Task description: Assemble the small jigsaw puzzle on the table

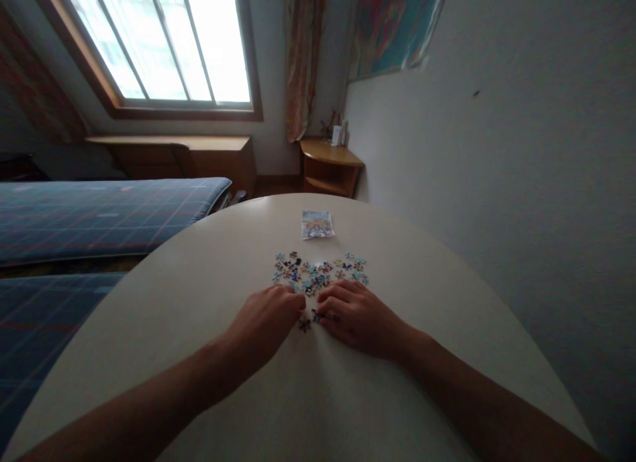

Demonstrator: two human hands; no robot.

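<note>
Small jigsaw puzzle pieces (318, 274) in blue, dark and pale colours lie loosely spread on the white table (223, 250). My left hand (271, 316) rests at their near left side, closed, with its fingertips curled under and whatever they hold hidden. From the right, my right hand (360, 319) bends its fingers down, thumb and index finger closed on a dark puzzle piece (317, 315). Just below the gap between both hands lies another puzzle piece (305, 325). Beyond the spread is a small printed picture sheet (317, 225).
The table's rounded far edge faces a wooden corner shelf (332, 152). A bed with a blue plaid cover (99, 213) stands to the left, and a white wall (497, 170) runs along the right. A wooden desk (213, 144) sits under the bright window (163, 44).
</note>
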